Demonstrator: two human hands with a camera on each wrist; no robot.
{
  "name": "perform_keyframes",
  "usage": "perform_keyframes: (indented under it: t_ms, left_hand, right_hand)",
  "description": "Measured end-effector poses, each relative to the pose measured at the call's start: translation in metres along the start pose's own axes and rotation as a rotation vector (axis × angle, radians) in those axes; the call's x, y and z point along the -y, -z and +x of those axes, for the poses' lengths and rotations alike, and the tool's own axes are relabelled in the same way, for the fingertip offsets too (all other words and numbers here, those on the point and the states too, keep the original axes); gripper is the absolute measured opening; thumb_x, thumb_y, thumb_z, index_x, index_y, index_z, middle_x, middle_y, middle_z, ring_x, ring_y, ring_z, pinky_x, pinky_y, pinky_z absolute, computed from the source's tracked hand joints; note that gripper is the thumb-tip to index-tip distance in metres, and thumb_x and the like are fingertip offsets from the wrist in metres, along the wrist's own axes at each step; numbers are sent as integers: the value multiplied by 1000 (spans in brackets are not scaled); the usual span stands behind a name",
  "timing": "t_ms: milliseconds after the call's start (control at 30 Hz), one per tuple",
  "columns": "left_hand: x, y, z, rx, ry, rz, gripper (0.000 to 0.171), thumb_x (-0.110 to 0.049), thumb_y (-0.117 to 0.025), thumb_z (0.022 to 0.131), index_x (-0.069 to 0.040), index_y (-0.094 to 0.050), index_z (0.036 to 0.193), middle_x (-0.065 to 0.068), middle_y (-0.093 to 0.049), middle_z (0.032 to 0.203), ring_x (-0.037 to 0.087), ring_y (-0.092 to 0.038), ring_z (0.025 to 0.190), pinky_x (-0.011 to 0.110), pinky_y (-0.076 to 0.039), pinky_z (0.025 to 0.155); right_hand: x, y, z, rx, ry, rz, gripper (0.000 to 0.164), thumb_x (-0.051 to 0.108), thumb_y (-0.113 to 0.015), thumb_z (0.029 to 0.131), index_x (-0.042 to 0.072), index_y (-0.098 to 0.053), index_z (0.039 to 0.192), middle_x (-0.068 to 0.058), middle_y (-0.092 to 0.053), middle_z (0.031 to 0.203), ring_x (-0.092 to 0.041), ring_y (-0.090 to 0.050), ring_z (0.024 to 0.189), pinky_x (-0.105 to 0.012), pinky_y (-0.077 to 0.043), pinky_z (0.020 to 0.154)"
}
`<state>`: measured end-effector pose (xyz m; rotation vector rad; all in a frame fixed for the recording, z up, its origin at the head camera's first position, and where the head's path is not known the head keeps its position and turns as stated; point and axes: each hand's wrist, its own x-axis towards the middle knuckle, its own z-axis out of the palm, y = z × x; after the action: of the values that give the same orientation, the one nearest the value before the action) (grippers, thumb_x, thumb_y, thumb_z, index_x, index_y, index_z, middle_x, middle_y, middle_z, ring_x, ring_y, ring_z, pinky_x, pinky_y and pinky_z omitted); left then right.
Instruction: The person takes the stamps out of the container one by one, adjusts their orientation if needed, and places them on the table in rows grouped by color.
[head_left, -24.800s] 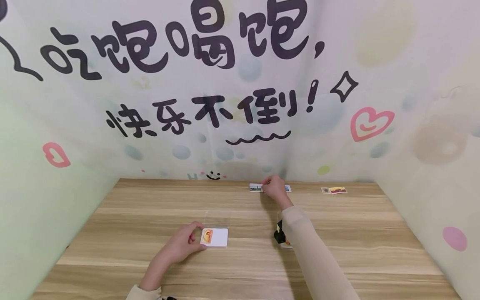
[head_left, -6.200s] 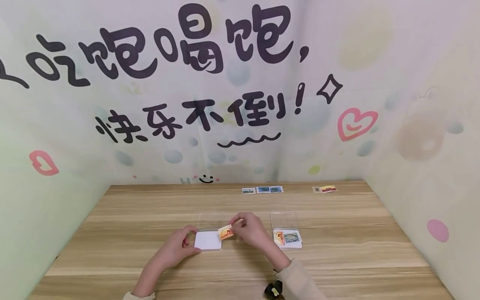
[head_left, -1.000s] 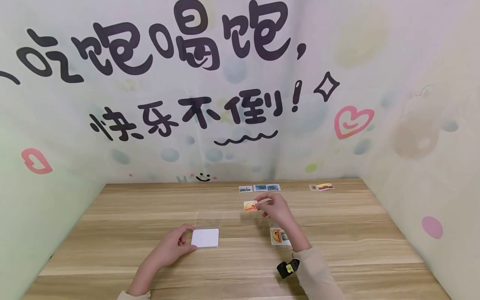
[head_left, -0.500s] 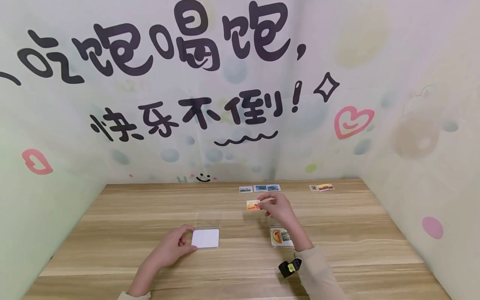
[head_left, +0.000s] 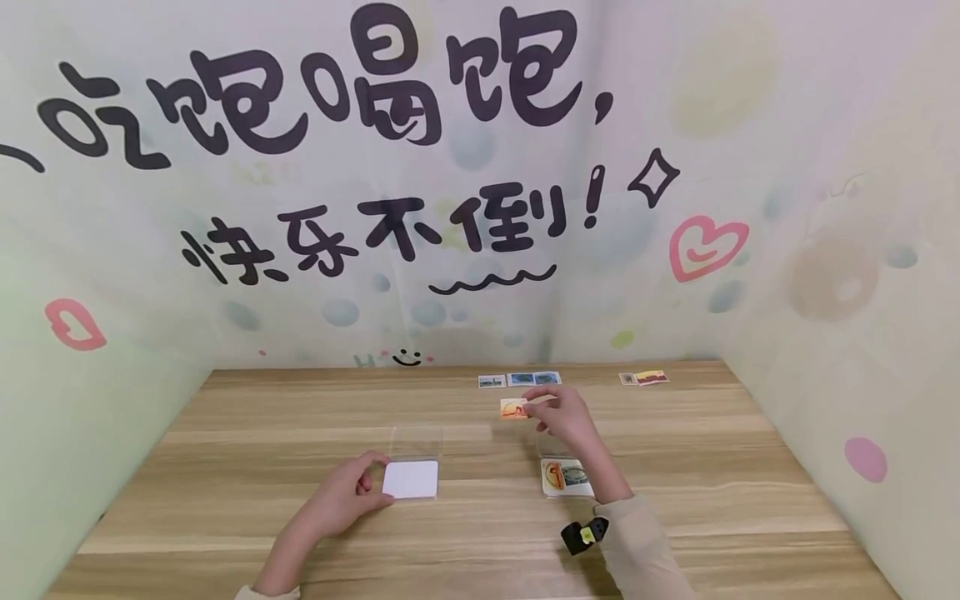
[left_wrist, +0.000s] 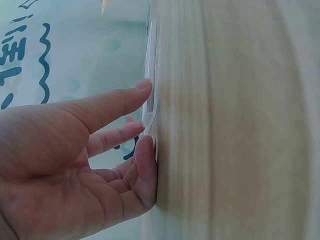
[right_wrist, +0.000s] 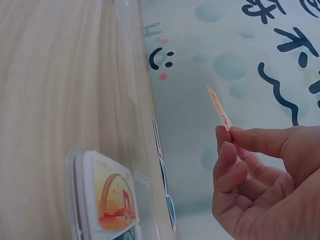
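Between thumb and fingertips my right hand (head_left: 567, 417) pinches an orange-and-cream postage stamp (head_left: 513, 408), raised above the table behind the two cases; the right wrist view shows the stamp (right_wrist: 219, 109) nearly edge-on. My left hand (head_left: 343, 493) holds the left edge of a clear plastic case (head_left: 416, 442), its lid folded back and a plain white card (head_left: 410, 479) inside. In the left wrist view the thumb (left_wrist: 120, 102) lies along the case's edge. A second open case (head_left: 555, 446), partly behind my right forearm, bears an orange stamp (head_left: 553, 476) and a blue-grey stamp (head_left: 575, 475).
Along the table's back edge lie a grey-blue stamp (head_left: 492, 382), two blue stamps (head_left: 534, 379), and at right a small stamp (head_left: 627, 378) beside a red-and-yellow one (head_left: 652, 377). A printed cloth wall (head_left: 315, 325) rises behind. A black device (head_left: 583, 536) sits at my right wrist.
Earlier the orange stamp lay on the left white card; my right hand lifted it off and carried it back and right. Over the last second it drifts slightly right. The left hand stays put.
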<state>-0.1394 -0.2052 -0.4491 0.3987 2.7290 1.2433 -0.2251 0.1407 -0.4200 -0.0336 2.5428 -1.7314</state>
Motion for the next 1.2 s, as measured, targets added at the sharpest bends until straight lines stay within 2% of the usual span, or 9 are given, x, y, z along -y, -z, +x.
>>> perform_keyframes:
  t_ms: [233,500,1200]
  left_hand:
    - [2,-2,-1,-6,-8,1,47,-11,-86,86,2,-63,124,3,-50,82,11,-43,71,25,-39,64]
    - [2,-3,-2,-9,2,0,47,-11,-86,86,2,-63,125,3,-50,83,11,-44,71,25,-39,64]
    - [2,-1,0,-1,6,-1,47,-12,-85,88,2,-63,126,2,-50,82,11,-43,71,25,-39,64]
  right_hand:
    - [0,6,-2,-3,-4,-6,18,6,-69,99,-5,-72,113,-17,-77,93,-23,-64,64,-33,-48,61]
    - [-3,11,0,-20,-19,-22,18,6,-68,100,-3,-72,115,-16,-77,96,-28,-67,70,-36,-52,66]
    - [-6,26,3,-46,-52,6,23,8,-66,101,-6,-69,120,-21,-75,102,-24,-65,71,-35,-51,68]
